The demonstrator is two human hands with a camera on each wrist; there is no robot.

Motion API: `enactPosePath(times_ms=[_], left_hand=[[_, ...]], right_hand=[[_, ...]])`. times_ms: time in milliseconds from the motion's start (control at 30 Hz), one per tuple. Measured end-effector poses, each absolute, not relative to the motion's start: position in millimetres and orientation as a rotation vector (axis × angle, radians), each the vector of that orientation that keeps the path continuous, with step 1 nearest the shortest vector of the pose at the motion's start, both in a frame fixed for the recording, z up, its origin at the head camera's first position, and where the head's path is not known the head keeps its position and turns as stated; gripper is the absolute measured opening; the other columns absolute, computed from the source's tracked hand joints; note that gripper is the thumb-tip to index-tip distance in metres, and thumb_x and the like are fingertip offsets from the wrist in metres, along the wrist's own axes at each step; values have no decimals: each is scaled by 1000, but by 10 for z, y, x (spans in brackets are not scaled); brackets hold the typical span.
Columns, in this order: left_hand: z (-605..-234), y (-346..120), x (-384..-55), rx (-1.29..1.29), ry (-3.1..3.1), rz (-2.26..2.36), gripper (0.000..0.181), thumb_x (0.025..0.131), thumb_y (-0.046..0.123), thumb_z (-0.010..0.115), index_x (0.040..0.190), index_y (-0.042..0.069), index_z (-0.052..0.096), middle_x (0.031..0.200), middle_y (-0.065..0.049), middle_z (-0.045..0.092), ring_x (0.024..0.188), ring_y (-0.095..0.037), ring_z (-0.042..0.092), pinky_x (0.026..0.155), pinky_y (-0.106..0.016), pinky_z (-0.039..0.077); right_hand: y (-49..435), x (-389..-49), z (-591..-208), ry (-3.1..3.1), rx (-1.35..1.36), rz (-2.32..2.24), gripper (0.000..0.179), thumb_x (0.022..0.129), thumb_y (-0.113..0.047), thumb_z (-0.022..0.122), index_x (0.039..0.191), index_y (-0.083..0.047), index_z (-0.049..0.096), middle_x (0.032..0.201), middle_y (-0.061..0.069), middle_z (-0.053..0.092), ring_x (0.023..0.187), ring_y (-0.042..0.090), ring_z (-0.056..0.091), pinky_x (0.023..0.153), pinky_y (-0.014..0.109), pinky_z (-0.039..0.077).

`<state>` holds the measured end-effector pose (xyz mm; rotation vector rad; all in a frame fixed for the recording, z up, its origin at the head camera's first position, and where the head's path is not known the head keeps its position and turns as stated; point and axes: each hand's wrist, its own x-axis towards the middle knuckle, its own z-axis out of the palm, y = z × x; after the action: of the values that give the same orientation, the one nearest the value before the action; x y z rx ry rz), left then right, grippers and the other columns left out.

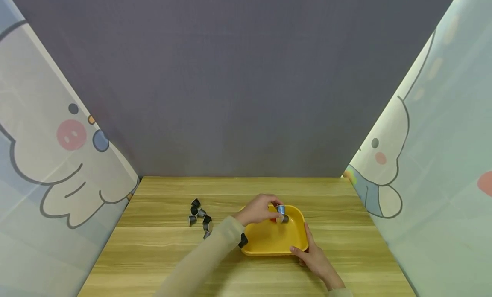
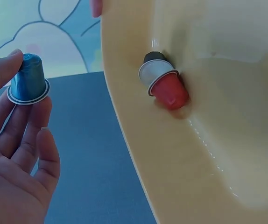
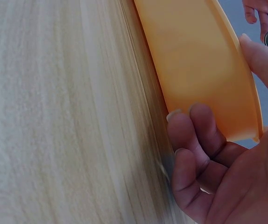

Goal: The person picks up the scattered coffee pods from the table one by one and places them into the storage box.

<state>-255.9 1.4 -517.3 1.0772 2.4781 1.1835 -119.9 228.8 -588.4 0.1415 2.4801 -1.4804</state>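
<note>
Blue capsule, held between 12 and 1 o'clock on a clock centred on the tray in the head view, 12 being the far side. Nearest, at 4 o'clock, the right hand grips a corner, thumb on the rim and fingers bent against the outer wall. Farther off, at 11 o'clock, the left hand pinches the capsule lightly, thumb against the narrow end and fingertips under the foil rim; the gap is only as wide as the capsule. Its height above the tray cannot be told. Good practice here, in judgement: steady the tray, bring the capsule well inside the far wall, lower it and part the fingers gently, so that it neither clips the rim nor rolls.

Surroundings: at 8 o'clock the left sleeve screens part of the table. Between 8 and 9, a black capsule lies at the tray's edge, inside or outside unclear. Within the tray, a red capsule at 12 and a dark capsule at 1 appear to touch, probably the chief obstacle to a clean landing. Loose capsules cluster at 9. Beyond stand the left sheet at 10, the right sheet at 2 and the grey curtain at 12.
</note>
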Motion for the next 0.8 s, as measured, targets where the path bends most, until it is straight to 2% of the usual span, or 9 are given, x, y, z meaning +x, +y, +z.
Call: enactPosePath(times_ms=[167,367,567,700,800], left_hand=[[-5168,119,-2594,1151,2464,1129,30,89,27,78,116,18,70,104,15,64,89,-3,61,79,-19,49],[-5171,233,-2597,1212,2464,1039,31,89,27,78,117,18,71,105,16,64,98,-4,61,81,-19,49],[-5189,345,-2589,1191,2428,1026,28,88,26,79,114,18,72,103,15,64,98,-9,62,71,-17,51],[-5241,411,-2591,1200,2398,1010,25,87,25,79,111,19,72,99,17,65,101,-13,64,81,-18,50],[-5269,448,-2579,1208,2372,1001,24,86,24,80,109,18,73,97,18,66,99,-10,64,83,-18,49]], right_hand=[[2287,-1204,-5883,2482,159,-1482,101,94,-37,70,161,-24,-5,64,5,51,59,20,52,57,29,47],[2297,-1208,-5896,2469,145,-1484,101,95,-36,69,161,-23,-7,65,5,50,60,19,54,58,30,49],[2305,-1213,-5890,2455,133,-1494,101,96,-38,67,161,-23,-8,65,4,50,61,19,54,59,30,49],[2318,-1217,-5904,2466,104,-1473,101,97,-40,65,160,-21,-10,65,3,50,61,19,54,59,29,49],[2322,-1217,-5914,2471,97,-1462,101,97,-40,65,160,-21,-11,64,4,51,61,19,54,59,29,49]])
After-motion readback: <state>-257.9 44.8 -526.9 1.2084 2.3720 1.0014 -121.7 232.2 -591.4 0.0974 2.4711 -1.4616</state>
